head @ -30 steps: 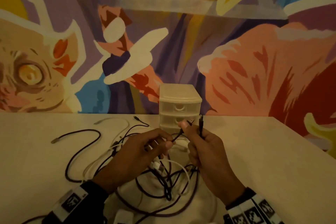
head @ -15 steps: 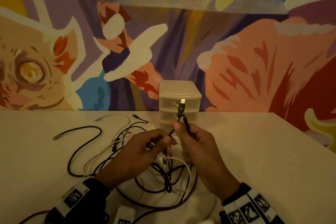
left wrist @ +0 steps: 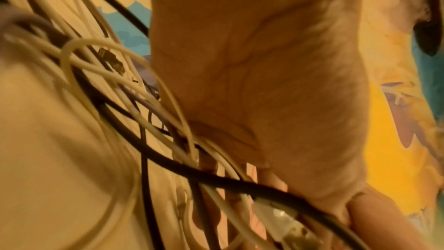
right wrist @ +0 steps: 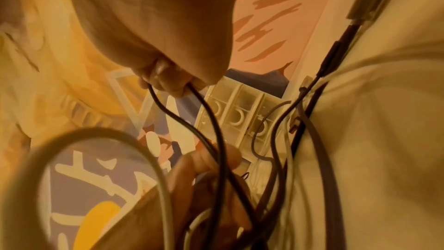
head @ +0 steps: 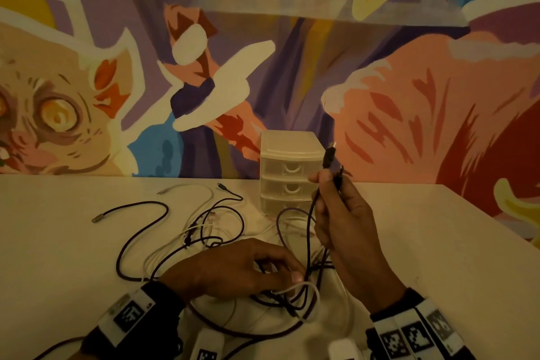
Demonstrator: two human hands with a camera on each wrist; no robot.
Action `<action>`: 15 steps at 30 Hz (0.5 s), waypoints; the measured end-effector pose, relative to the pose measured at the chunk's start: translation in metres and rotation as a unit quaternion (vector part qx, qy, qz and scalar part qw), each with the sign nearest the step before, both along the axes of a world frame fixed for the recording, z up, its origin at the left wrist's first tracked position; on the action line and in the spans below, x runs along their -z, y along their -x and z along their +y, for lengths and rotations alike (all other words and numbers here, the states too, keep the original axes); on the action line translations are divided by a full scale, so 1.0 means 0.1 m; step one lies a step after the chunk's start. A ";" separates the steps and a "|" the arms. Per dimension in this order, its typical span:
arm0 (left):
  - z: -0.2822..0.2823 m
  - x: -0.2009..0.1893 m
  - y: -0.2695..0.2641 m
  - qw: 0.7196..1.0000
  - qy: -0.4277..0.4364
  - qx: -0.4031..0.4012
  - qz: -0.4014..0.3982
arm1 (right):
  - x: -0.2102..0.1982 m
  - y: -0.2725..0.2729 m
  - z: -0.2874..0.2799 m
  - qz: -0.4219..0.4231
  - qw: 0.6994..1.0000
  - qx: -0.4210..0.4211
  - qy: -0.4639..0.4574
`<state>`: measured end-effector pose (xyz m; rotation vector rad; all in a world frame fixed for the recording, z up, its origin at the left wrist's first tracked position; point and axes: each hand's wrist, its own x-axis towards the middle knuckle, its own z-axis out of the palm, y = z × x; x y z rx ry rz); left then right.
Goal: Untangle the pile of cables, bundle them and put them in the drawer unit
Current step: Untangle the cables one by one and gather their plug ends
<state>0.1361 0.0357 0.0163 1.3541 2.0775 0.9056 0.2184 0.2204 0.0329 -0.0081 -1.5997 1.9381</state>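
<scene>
I see the table (head: 423, 257), a pale, smooth, matte slab; its far edge meets the painted wall (head: 380, 73), and its right edge runs diagonally toward me, with bare surface between that edge and my right arm. More bare surface lies at far left. The drawer unit (head: 287, 172), a translucent plastic box with three closed drawers and rounded pulls, stands at the far edge against the wall. The cable pile (head: 204, 242) sprawls in front of it, centre-left: thin round cords, dark purple and white, looped over one another. My left hand (head: 233, 269) rests low on the pile, fingers curled among the strands; what it grips, I cannot tell. My right hand (head: 342, 213) is raised before the drawer unit, fingers pinching a black cable (head: 311, 213) whose USB plug (head: 329, 155) stands upright above the fingertips, cord trailing down into the pile.
</scene>
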 end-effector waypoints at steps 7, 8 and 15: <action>0.03 0.04 0.03 0.977 -0.165 -0.123 0.053 | -0.08 -0.04 0.19 0.009 0.999 -0.015 0.043; 0.03 0.03 0.04 0.967 -0.196 -0.146 0.064 | -0.06 -0.03 0.16 -0.020 0.999 -0.026 0.021; 0.07 -0.02 -0.01 0.969 -0.185 -0.126 0.102 | 0.16 0.12 -0.06 -0.138 0.986 -0.028 -0.090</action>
